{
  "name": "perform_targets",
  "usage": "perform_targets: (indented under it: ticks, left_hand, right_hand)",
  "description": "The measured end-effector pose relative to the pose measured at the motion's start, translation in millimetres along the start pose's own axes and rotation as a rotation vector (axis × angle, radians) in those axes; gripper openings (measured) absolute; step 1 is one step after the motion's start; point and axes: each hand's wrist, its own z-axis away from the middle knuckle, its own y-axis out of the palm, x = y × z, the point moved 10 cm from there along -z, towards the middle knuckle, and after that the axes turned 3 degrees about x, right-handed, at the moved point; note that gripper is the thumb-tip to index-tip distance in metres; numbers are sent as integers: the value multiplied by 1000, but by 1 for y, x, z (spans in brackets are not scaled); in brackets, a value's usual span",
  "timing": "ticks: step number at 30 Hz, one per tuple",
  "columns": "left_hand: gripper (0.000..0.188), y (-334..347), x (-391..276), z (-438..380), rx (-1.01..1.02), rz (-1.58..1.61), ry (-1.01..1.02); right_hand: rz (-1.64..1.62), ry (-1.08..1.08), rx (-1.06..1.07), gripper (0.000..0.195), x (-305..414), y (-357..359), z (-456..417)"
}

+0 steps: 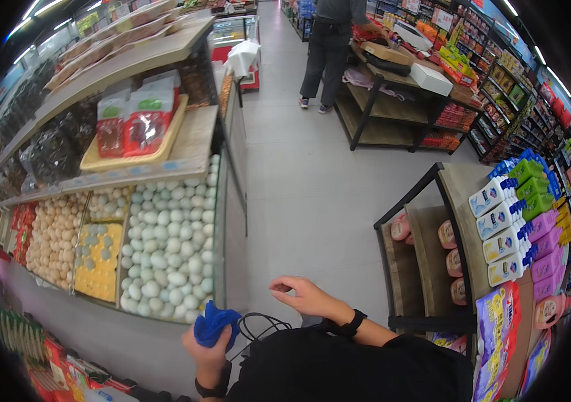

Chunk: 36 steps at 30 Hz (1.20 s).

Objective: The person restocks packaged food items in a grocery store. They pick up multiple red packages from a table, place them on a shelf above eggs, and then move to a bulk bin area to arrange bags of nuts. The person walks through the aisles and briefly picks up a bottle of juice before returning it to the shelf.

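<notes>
Bunched in my left hand (208, 352) is a blue cloth (216, 322), close to the front corner of a glass-walled egg bin. Pale green eggs (170, 241) fill the nearest compartment of that bin. My right hand (305, 297) hovers over the grey floor (295, 216) in front of my body, with its thumb and fingers apart and nothing between them. Black cables (265, 321) loop between my two hands, beside my dark clothing. Each wrist wears a black band.
Left, shelves above the eggs hold a yellow tray (134, 160) of red packets. To the right, a wooden rack (459, 201) carries white pump bottles (496, 228) and bagged goods (496, 346). Further up the aisle, a person (328, 50) stands at a display table (391, 108) with boxes.
</notes>
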Motion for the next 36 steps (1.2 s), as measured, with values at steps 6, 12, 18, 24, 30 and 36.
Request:
perform_targets:
  ticks: [6,12,18,24,30,36]
  left_hand:
    - [22,151,-31,-70,82,8,14]
    - [25,255,-15,-142,222,-73,8]
    - [29,321,16,-220,268,-264,50]
    - [31,363,56,-315,236,-312,0]
    - [30,413,55,-431,231,-397,102]
    - [32,474,35,-548,313,-285,50]
  right_hand:
    - [33,15,-168,23,-20,-158,12]
    - [-9,39,-343,23,-48,-270,23]
    - [-90,67,-399,24,-72,-329,-10]
    - [-23,134,-357,24,-98,-395,-97]
    - [15,181,-269,22,-107,-471,-233]
    - [-38,122,-109,36,-95,-526,-375]
